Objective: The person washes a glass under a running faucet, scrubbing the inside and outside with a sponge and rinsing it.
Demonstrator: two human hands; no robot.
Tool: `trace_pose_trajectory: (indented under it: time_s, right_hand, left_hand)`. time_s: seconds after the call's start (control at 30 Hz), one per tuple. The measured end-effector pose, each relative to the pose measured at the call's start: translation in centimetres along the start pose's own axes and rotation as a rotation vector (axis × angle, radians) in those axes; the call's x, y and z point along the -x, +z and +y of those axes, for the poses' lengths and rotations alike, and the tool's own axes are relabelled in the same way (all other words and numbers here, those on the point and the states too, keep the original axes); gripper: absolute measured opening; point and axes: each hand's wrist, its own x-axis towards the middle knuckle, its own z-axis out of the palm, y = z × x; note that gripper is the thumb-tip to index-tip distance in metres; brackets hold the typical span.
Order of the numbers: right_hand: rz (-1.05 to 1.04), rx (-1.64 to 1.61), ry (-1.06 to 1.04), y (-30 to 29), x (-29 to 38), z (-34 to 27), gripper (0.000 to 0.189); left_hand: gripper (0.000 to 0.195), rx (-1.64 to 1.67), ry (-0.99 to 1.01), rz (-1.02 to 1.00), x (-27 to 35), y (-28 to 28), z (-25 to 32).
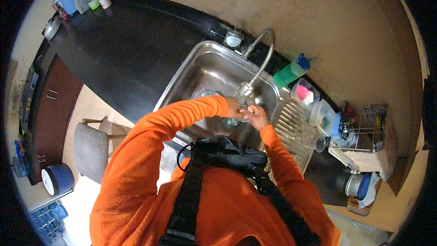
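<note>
My left hand [235, 108] and my right hand [256, 117] meet over the stainless steel sink [191, 65], just under the faucet head [245, 89]. Water appears to run from the faucet onto my fingers. Something small and pale shows at the fingertips of my right hand; what it is cannot be told. Whether my left hand grips anything is hidden by its bent fingers. Below my hands, a clear glass [233, 122] lies in the basin. Another round glass piece [209, 93] is to the left, partly behind my left sleeve.
Right of the basin, glass jars [320, 142] stand on the ribbed drainboard [290, 119]. Behind it are a green liquid bottle [289, 74], plastic containers [321, 118] and a wire dish rack [370, 133]. A soap bottle [234, 38] stands behind the sink; a grey chair [91, 152] is at lower left.
</note>
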Motion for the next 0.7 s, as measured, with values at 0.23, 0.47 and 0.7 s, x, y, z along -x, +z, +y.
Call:
trace_pose_trajectory:
  time_s: [0.23, 0.47, 0.7]
  right_hand:
    - [0.181, 0.228, 0.104, 3.4, 2.4, -2.6, 0.028]
    - [0.246, 0.112, -0.152, 2.0, 2.8, -3.1, 0.031]
    - [0.219, -0.196, 0.009, 2.1, 1.8, -1.4, 0.032]
  left_hand:
    - [0.034, 1.29, -0.051, 0.194, -2.8, 4.9, -2.1]
    - [0.04, 1.076, -0.237, 0.527, -2.0, 4.3, 1.3]
    - [0.034, -0.141, 0.35, 0.347, 3.7, 0.2, -1.2]
